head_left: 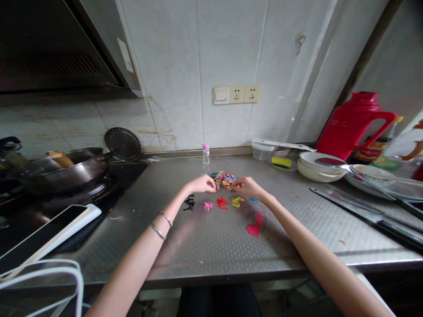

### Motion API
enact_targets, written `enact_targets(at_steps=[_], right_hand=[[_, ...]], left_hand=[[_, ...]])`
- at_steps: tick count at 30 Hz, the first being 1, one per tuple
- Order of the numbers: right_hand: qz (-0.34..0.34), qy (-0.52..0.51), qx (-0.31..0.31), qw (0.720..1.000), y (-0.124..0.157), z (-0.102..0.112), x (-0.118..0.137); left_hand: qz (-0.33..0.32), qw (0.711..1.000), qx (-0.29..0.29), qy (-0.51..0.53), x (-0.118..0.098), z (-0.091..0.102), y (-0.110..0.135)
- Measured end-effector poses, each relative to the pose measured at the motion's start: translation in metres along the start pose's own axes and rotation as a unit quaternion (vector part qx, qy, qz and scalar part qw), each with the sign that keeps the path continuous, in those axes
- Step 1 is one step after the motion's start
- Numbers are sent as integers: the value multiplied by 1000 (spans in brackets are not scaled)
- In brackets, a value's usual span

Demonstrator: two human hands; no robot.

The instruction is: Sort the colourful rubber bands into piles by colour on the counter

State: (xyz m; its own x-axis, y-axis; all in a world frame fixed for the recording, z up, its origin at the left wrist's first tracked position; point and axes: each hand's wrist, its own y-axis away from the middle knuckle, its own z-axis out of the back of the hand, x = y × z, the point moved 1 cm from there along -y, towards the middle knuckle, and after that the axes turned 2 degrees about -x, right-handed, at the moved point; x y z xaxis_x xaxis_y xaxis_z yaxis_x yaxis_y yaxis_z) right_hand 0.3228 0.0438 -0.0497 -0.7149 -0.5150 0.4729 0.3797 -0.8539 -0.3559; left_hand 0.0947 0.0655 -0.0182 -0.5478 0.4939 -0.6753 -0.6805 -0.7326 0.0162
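Note:
A heap of small multicoloured rubber bands [223,179] lies on the metal counter between my hands. My left hand [203,183] is pinched closed at the heap's left edge. At its right edge, my right hand [246,186] has its fingers pinched together too. Whatever sits between the fingertips is too small to make out. Nearer to me runs a row of one-colour groups: black bands [189,202], pink bands [208,206], red bands [222,203], yellow bands [237,202] and blue bands [253,200]. The blue group is partly beneath my right hand.
A torn clear bag with red print [254,225] lies in front. Behind the heap stands a small pink-capped bottle [205,155]. Left are a wok [62,171] and a phone on a white stand [49,237]. Right are bowls [319,169], a knife [350,207] and a red thermos [352,125].

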Motion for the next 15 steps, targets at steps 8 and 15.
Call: enact_targets(at_steps=[8,15], right_hand=[[-57,82,-8,995,2,3,-10],[-50,109,31,992,5,8,-11]], left_hand=[[0,997,55,-52,-17,-28,-3],[-14,997,59,-45,-16,-22,-2]])
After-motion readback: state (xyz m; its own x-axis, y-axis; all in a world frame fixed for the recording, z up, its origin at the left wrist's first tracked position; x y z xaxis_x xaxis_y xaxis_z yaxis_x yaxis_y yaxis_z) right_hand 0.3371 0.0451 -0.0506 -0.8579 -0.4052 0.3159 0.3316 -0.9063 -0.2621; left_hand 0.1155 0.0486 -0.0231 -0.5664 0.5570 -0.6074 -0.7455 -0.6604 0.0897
